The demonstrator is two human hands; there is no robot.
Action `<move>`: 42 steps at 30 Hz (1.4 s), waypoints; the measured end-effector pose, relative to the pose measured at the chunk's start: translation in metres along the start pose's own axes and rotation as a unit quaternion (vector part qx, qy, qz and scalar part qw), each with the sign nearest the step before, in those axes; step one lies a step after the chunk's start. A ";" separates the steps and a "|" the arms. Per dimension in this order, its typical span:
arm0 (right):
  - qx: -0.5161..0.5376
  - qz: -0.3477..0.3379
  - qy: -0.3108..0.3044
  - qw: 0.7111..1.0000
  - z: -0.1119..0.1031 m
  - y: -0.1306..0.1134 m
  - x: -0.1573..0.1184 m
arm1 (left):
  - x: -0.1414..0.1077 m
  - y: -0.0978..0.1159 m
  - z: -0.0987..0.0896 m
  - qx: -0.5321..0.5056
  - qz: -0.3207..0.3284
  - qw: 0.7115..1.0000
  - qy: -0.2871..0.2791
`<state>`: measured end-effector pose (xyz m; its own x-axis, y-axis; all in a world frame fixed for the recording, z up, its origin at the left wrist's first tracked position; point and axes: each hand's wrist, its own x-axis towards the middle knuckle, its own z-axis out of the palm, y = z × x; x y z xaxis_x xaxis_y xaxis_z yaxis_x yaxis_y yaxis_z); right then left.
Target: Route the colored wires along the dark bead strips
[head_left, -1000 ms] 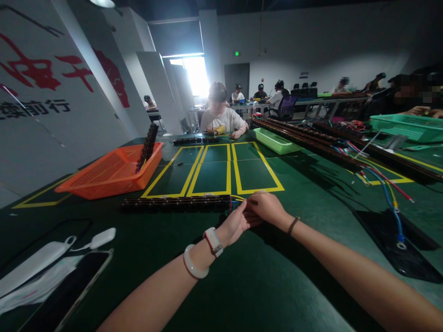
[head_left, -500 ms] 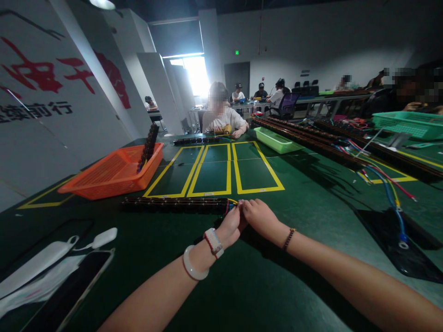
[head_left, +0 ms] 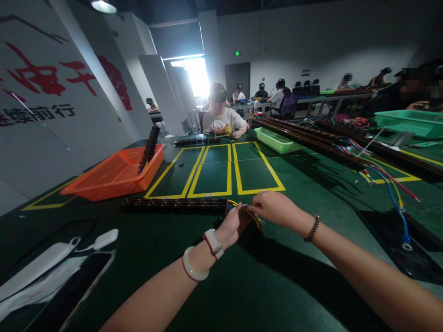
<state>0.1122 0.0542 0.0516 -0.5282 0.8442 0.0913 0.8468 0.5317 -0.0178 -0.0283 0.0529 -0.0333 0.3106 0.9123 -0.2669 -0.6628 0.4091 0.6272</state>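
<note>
A long black wiring assembly (head_left: 176, 205) lies crosswise on the green table in front of me. Coloured wires (head_left: 255, 218), yellow, red and blue among them, come out of its right end, and one carries a metal ring terminal. My left hand (head_left: 232, 225) is closed around these wires close to the assembly's end. To its right, my right hand (head_left: 272, 207) pinches a wire between thumb and fingertips, with its fingers partly hidden. A pale bangle and a watch are on my left wrist, a beaded bracelet on my right.
An orange basket (head_left: 114, 177) stands at left with another black piece in it. Long dark bars with cables (head_left: 311, 140) rest at right above a light green tray (head_left: 277, 142). A person (head_left: 223, 117) sits across the table. White items and a dark phone-like slab (head_left: 74, 290) lie front left.
My right hand has moved right, away from my left hand, and the yellow and red wire ends now show between and below them. My left hand keeps its place.
</note>
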 end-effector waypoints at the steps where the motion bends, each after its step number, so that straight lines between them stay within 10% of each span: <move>1: -0.002 0.001 -0.022 1.000 0.002 -0.002 -0.001 | 0.000 0.000 -0.002 0.007 0.000 1.000 -0.001; 11: -0.014 0.054 -0.081 0.995 0.009 -0.013 -0.005 | 0.001 -0.002 -0.003 0.039 0.015 0.999 -0.009; 30: -0.058 0.075 0.070 0.993 0.057 0.033 0.020 | -0.003 0.004 0.001 0.058 -0.003 0.998 -0.041; 42: -0.070 0.039 0.030 0.996 0.003 -0.011 -0.003 | 0.000 0.001 0.000 0.041 0.007 0.999 -0.026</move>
<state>0.1044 0.0463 0.0486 -0.4586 0.8753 0.1536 0.8882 0.4457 0.1119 -0.0293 0.0531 -0.0323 0.3379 0.9151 -0.2199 -0.6107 0.3910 0.6886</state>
